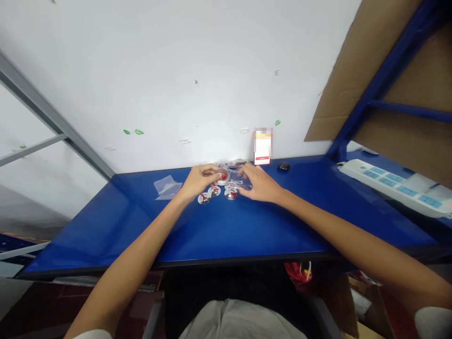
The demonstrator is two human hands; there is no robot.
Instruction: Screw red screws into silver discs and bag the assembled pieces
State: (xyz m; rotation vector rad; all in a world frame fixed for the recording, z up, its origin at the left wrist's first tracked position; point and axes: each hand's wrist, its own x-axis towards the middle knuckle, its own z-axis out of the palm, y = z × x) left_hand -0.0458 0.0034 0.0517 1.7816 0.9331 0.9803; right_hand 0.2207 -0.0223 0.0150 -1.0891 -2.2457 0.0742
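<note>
Holding a round silver piece with a red centre in the left hand, left of the phone and nearer than it to the front edge of the desk. Pinching the piece between thumb and fingers at its left side. Reaching with the right hand just in front of the phone, keeping thumb and fingers parted about a clear plastic film, left of the phone and beside the silver piece. Being unable to tell gripping from mere touching at the film.

Observing three similar discs lying on the desk, left of the phone and in front of it. Recording a cluster of shiny pieces lying close to the left of the phone, near the wall; being unable to count them, partly hidden behind the hands.

Finding a clear plastic sheet lying well left of the phone. Noting the phone itself standing with its screen lit, against the wall. Seeing a small black object lying near the phone, to its right. Logging a white power strip lying well right of the phone.
</note>
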